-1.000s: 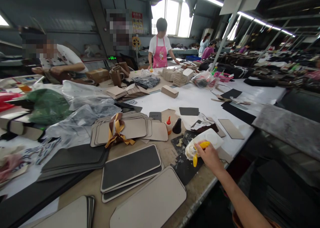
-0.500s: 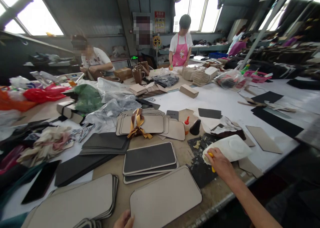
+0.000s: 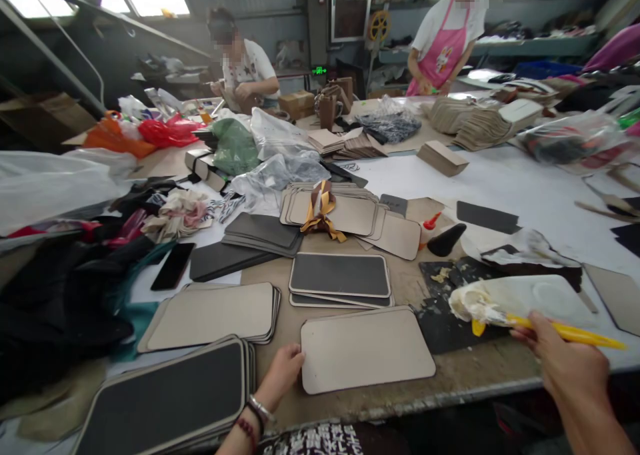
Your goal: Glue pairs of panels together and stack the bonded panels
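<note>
My right hand (image 3: 563, 352) is closed around the yellow handle of a glue brush (image 3: 590, 335). Its head is coated with off-white paste and lies at the mouth of a cut white plastic bottle (image 3: 545, 295) lying on its side. My left hand (image 3: 287, 370) pinches the left edge of a beige rectangular panel (image 3: 367, 352) with rounded corners, flat at the table's front. Behind it lies a small stack of dark panels with beige borders (image 3: 340, 275). Left of my left hand are a stack of beige panels (image 3: 215, 316) and a nearer dark-faced stack (image 3: 170, 402).
A paste-spattered black sheet (image 3: 450, 328) lies under the bottle. Further back are a red-capped glue bottle (image 3: 431, 225), ribbon-topped panels (image 3: 350, 212), and dark sheets (image 3: 265, 232). A phone (image 3: 173, 266) and cloth lie left. Two people work across the table.
The view has swung left and down. My right hand has drawn the brush back towards me, so its pasty head shows at the bottle's mouth. My left hand stays at the beige panel's edge.
</note>
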{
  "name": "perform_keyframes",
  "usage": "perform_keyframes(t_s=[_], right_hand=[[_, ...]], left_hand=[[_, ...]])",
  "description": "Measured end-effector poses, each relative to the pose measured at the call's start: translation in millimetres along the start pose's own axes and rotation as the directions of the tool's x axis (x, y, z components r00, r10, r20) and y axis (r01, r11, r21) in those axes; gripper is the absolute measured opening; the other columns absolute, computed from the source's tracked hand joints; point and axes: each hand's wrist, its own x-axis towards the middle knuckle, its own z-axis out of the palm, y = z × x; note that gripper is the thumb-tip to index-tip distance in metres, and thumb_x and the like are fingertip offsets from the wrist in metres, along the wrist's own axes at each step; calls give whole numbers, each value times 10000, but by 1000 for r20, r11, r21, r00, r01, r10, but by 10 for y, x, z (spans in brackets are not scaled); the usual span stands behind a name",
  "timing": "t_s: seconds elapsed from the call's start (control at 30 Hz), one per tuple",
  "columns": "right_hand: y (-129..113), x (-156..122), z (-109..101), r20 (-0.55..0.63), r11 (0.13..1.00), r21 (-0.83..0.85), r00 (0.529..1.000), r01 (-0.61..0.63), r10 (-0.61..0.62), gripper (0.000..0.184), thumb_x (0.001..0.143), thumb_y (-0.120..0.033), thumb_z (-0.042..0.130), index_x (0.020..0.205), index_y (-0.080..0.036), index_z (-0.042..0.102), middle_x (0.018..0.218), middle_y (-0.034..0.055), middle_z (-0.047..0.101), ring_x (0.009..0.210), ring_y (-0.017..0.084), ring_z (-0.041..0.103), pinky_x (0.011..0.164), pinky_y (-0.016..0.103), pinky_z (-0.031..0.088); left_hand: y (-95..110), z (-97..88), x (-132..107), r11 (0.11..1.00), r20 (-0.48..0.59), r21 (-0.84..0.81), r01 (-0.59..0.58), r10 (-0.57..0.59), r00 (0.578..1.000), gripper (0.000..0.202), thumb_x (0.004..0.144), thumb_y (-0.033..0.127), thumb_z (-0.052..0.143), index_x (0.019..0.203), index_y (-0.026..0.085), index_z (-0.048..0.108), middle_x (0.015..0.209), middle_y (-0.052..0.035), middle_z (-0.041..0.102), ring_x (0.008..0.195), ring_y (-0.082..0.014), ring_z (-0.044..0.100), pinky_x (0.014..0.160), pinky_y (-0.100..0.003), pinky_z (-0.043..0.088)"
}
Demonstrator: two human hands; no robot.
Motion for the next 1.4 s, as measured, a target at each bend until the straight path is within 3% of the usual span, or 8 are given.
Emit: perform_keyframes(t_s=[0.13, 0.53, 0.7, 0.73, 0.87, 0.93, 1.07, 1.4], right_hand=[[-471, -472, 26, 93, 785, 479, 911, -394, 401, 343, 445, -349, 805, 606, -176, 556, 570, 4, 563, 443, 109, 545, 436, 202, 525], [-1127, -1930, 1080, 651, 619, 333, 648, -712, 395, 460, 490, -402, 824, 782, -125, 601, 644, -7, 638, 563, 121, 610, 549, 168, 559], [-1074, -1957, 1221, 656, 649, 308, 650, -695, 384, 481, 512, -408, 812, 824, -122, 582, 648, -3, 643, 562, 124, 615, 560, 163, 555], [-1066, -1963, 1235, 658, 666, 298, 653, -684, 375, 478, 527, -411, 804, 833, -120, 579, 638, -2, 640, 563, 130, 615, 559, 173, 557], [-1009, -2026, 1311, 658, 759, 244, 678, -604, 329, 451, 613, -443, 743, 875, -119, 572, 649, 6, 642, 591, 160, 628, 578, 233, 564], [-988, -2072, 1359, 659, 801, 221, 691, -556, 297, 446, 632, -467, 719, 874, -123, 570, 653, 13, 646, 598, 173, 632, 586, 257, 562], [-1023, -2194, 1458, 678, 846, 208, 696, -491, 237, 431, 645, -504, 686, 851, -143, 570, 640, 12, 643, 595, 182, 630, 579, 267, 549], [-977, -2121, 1497, 612, 918, 190, 773, -348, 167, 388, 669, -556, 603, 762, -182, 559, 600, 11, 619, 540, 198, 614, 569, 310, 521]], left_hand=[[-3, -9, 61, 1000, -60, 22, 22, -21, 998, 169, 622, 264, 535, 530, 191, 414, 431, 79, 376, 404, -100, 389, 407, -217, 307], [174, -398, -378, 826, -183, 403, -395, 496, 849, 302, 768, 128, 455, 1052, 202, 526, 1021, -75, 580, 980, -191, 539, 868, -352, 445], [805, -1251, -518, 791, -730, 576, -207, 611, 305, 498, 812, 239, 514, 1271, 160, 337, 1266, -152, 414, 1226, -270, 334, 1008, -493, 289], [853, -1315, -543, 766, -714, 605, -218, 643, 277, 468, 811, 242, 524, 1245, 166, 366, 1246, -141, 434, 1207, -264, 357, 1007, -489, 289], [629, -959, -580, 611, -171, 561, -558, 745, 644, 195, 844, 168, 451, 1015, 197, 540, 953, -50, 595, 905, -152, 551, 822, -291, 461], [405, -611, -554, 600, 128, 501, -624, 662, 739, 180, 837, 130, 434, 909, 202, 583, 854, -29, 605, 805, -135, 561, 751, -249, 471], [116, -215, -418, 556, 352, 565, -610, 506, 787, 164, 799, 87, 468, 841, 188, 591, 917, -39, 599, 891, -169, 531, 817, -289, 450], [11, -203, -274, 486, 459, 615, -621, 421, 783, 257, 769, 99, 541, 1009, 187, 564, 1080, -51, 543, 1020, -202, 460, 921, -350, 415]])
